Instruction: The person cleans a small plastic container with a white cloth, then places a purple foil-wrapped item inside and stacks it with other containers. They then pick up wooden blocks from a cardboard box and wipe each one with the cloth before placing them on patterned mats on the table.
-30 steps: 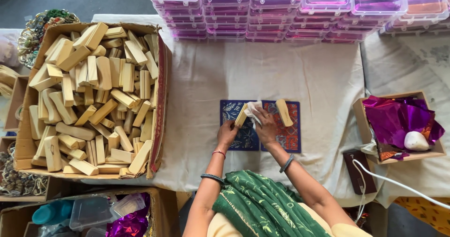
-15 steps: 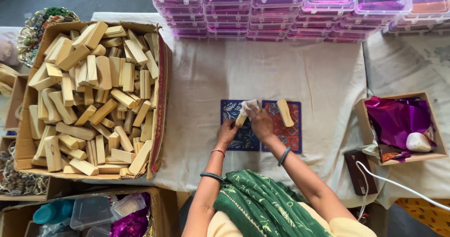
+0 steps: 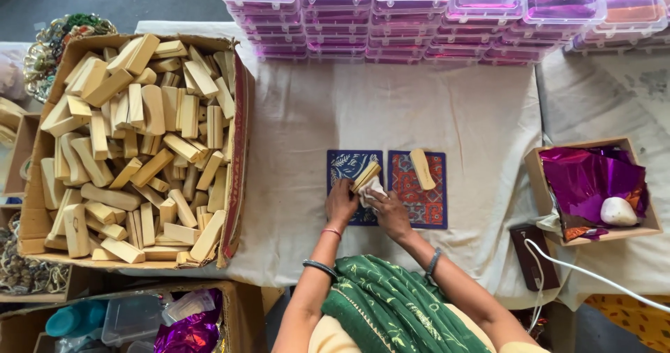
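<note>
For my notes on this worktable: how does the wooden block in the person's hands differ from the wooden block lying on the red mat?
The held block is gripped by the left hand and right hand with a white cloth, over the blue mat; it lies slanted. The loose block rests untouched on the red mat, nearly upright in the picture. Both are pale wood.

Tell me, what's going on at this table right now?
A person's left hand and right hand hold a pale wooden block with a white cloth over a blue patterned mat. A second wooden block lies on the red patterned mat alongside. A cardboard box of wooden blocks sits left, a box of purple foil right, and stacked clear plastic containers behind.
</note>
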